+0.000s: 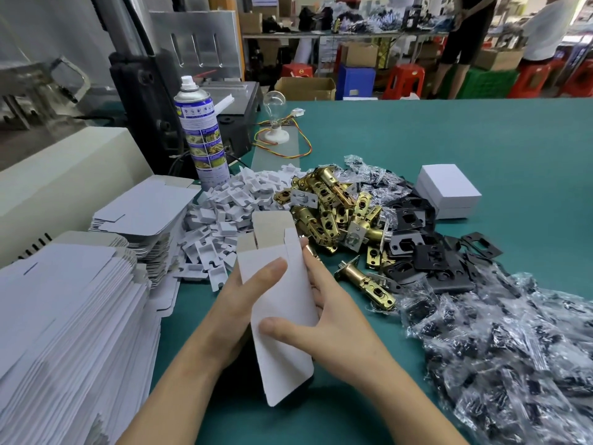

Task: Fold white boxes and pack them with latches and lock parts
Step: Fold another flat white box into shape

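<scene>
Hands: two, left hand [247,293] and right hand [340,322], sharing one flat box blank [282,319].
Stacks of blanks: two, near stack [64,316] and far stack [141,216]; sheets too many to count.
Folded box [449,187]: one; whether a second sits under it, cannot tell.
Spray can [202,133]: one.
Light bulb [274,106]: one.
White card inserts [231,203]: one heap, too many to count.
Brass latches [324,200]: one heap, well over ten; one stray latch [365,282] apart.
Black plates [426,252]: one heap, uncounted.
Clear bags [519,342]: dozens.
People standing at the back: two.
</scene>
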The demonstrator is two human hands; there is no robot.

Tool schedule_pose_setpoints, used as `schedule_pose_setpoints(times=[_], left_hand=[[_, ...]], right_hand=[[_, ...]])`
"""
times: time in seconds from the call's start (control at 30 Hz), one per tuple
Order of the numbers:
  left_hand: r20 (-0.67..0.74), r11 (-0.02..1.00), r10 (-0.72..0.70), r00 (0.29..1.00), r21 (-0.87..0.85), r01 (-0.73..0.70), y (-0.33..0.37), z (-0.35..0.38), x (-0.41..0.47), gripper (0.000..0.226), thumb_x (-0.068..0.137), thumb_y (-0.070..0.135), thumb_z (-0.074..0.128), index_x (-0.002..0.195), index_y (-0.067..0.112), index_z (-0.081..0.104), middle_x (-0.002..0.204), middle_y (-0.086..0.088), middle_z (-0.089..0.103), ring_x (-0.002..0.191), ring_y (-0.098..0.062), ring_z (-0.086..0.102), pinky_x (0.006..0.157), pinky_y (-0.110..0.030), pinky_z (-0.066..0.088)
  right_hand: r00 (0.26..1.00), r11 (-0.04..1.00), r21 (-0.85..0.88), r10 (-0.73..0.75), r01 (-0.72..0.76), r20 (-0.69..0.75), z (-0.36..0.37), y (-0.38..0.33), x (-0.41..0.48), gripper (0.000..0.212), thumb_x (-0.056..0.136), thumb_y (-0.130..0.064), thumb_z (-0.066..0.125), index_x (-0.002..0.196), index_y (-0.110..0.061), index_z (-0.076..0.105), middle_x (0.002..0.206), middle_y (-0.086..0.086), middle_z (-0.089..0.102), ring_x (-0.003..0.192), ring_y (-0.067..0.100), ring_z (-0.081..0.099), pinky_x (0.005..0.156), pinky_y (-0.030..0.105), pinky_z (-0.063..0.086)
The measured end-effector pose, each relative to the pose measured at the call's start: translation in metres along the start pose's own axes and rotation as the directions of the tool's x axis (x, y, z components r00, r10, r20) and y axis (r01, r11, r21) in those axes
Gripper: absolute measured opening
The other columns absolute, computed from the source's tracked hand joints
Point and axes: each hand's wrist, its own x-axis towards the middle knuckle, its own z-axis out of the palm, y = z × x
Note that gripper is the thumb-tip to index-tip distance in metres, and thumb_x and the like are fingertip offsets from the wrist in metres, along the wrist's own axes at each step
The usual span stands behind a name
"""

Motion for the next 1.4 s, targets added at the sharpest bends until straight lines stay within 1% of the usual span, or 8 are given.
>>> schedule_pose_setpoints(times=[0.4, 0.5, 0.57, 0.63, 0.73, 0.93, 1.13, 1.4], left_hand=[[0.046, 0.993, -0.034, 0.998, -0.113, 0.039, 0.002, -0.005, 0.0, 0.076, 0.074, 0.059, 0.084, 0.14, 0.024, 0.067, 0.142, -0.014, 0.067, 0.129, -0.037, 0.065, 0.103, -0.05, 0.057], [0.089, 0.993, -0.066, 0.994, -0.092, 0.074, 0.003, -0.003, -0.002, 0.073, 0.073, 0.065, 0.083, 0.135, 0.029, 0.071, 0.139, -0.01, 0.069, 0.128, -0.031, 0.067, 0.097, -0.039, 0.06], [0.138, 0.993, -0.086, 0.987, -0.069, 0.096, 0.003, 0.0, -0.004, 0.076, 0.073, 0.066, 0.083, 0.137, 0.027, 0.07, 0.138, -0.009, 0.07, 0.126, -0.027, 0.068, 0.093, -0.033, 0.059], [0.165, 0.993, -0.095, 0.982, -0.05, 0.104, 0.001, 0.002, -0.005, 0.08, 0.078, 0.06, 0.083, 0.144, 0.02, 0.063, 0.137, -0.01, 0.07, 0.126, -0.026, 0.069, 0.092, -0.03, 0.059], [0.179, 0.986, -0.158, 0.971, -0.022, 0.164, -0.002, 0.006, -0.005, 0.078, 0.083, 0.051, 0.072, 0.148, 0.012, 0.055, 0.134, -0.014, 0.071, 0.123, -0.03, 0.07, 0.09, -0.032, 0.06], [0.262, 0.976, -0.199, 0.944, -0.038, 0.217, -0.007, 0.009, -0.006, 0.081, 0.073, 0.059, 0.086, 0.133, 0.009, 0.063, 0.117, -0.01, 0.078, 0.109, -0.021, 0.075, 0.083, -0.028, 0.06], [0.426, 0.988, -0.149, 0.893, 0.093, 0.12, -0.002, 0.013, -0.001, 0.105, 0.075, 0.068, 0.082, 0.151, 0.008, 0.042, 0.132, -0.009, 0.066, 0.12, -0.024, 0.066, 0.096, -0.037, 0.053], [0.328, 0.992, -0.126, 0.936, 0.027, 0.125, -0.006, 0.01, 0.0, 0.09, 0.077, 0.061, 0.085, 0.148, 0.016, 0.053, 0.14, -0.012, 0.067, 0.128, -0.031, 0.065, 0.104, -0.044, 0.055]], right_hand=[[1.0, 0.999, 0.036, -0.001, 0.002, -0.031, -0.002, 0.004, 0.004, 0.083, 0.076, -0.05, 0.08, 0.143, -0.064, 0.034, 0.131, -0.03, 0.06, 0.118, 0.002, 0.065, 0.096, 0.03, 0.056], [0.973, 0.971, -0.218, -0.143, 0.102, -0.182, -0.008, 0.0, 0.003, 0.076, 0.083, -0.058, 0.07, 0.149, -0.06, 0.031, 0.128, -0.031, 0.051, 0.121, 0.0, 0.058, 0.093, 0.018, 0.051], [0.917, 0.867, -0.459, -0.328, 0.196, -0.227, -0.01, 0.0, 0.002, 0.068, 0.089, -0.056, 0.066, 0.151, -0.046, 0.041, 0.137, -0.015, 0.043, 0.13, 0.008, 0.049, 0.102, 0.025, 0.048], [0.867, 0.765, -0.594, -0.449, 0.249, -0.214, -0.01, 0.0, 0.002, 0.054, 0.091, -0.056, 0.064, 0.141, -0.037, 0.057, 0.141, -0.005, 0.04, 0.138, 0.014, 0.042, 0.105, 0.043, 0.048], [0.858, 0.723, -0.637, -0.479, 0.266, -0.185, -0.006, -0.001, 0.002, 0.037, 0.09, -0.052, 0.067, 0.12, -0.031, 0.067, 0.138, -0.004, 0.046, 0.138, 0.014, 0.042, 0.105, 0.044, 0.044], [0.877, 0.827, -0.483, -0.43, 0.288, -0.213, -0.005, -0.004, 0.003, 0.025, 0.087, -0.04, 0.064, 0.098, -0.017, 0.06, 0.116, -0.007, 0.049, 0.121, 0.016, 0.049, 0.098, 0.037, 0.045], [0.9, 0.94, -0.26, -0.3, 0.221, -0.317, -0.011, -0.016, 0.001, 0.038, 0.091, -0.051, 0.054, 0.076, -0.017, 0.056, 0.106, -0.005, 0.047, 0.114, 0.022, 0.05, 0.086, 0.045, 0.049], [0.867, 0.904, -0.364, -0.355, 0.223, -0.351, -0.013, -0.014, 0.002, 0.052, 0.092, -0.055, 0.056, 0.064, -0.011, 0.053, 0.095, -0.003, 0.051, 0.104, 0.02, 0.049, 0.079, 0.016, 0.038]])
